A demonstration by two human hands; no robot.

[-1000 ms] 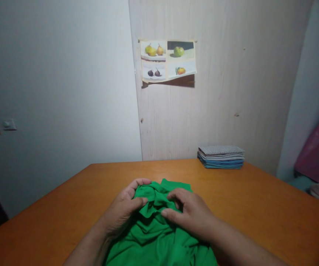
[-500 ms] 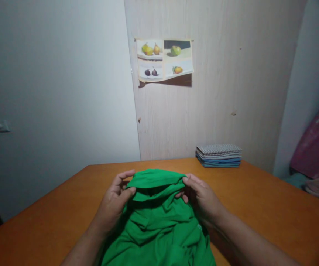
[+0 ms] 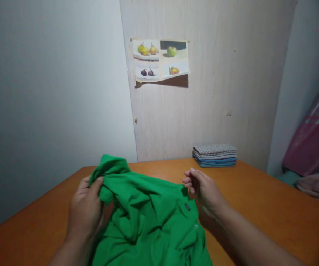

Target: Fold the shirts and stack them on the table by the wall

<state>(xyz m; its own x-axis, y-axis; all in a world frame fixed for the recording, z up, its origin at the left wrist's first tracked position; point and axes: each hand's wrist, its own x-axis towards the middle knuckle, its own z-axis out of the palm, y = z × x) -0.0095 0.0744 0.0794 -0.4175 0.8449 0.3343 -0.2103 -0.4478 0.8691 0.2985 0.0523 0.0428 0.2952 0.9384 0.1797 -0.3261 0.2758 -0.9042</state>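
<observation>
A crumpled green garment (image 3: pixel 151 207) with a small dark tag on its right part spreads below and between my hands. My left hand (image 3: pixel 86 203) is closed on its upper left part, a folded band of cloth that stands up above the thumb. Beside the garment's upper right edge is my right hand (image 3: pixel 201 186), its fingers curled in and the thumb against the forefinger. No cloth shows between that thumb and forefinger. The lower end of the garment runs out of view at the bottom.
A stack of folded cloths (image 3: pixel 215 156) sits at the far right of the orange table (image 3: pixel 248 207). Behind the table, a sheet of fruit pictures (image 3: pixel 161 61) hangs on the wall panel. Pink material (image 3: pixel 306 147) and other fabric lie off to the right.
My left hand has moved left and down, pulling the band of green cloth with it. The right hand's thumb and forefinger have come off the cloth. The view has turned slightly right.
</observation>
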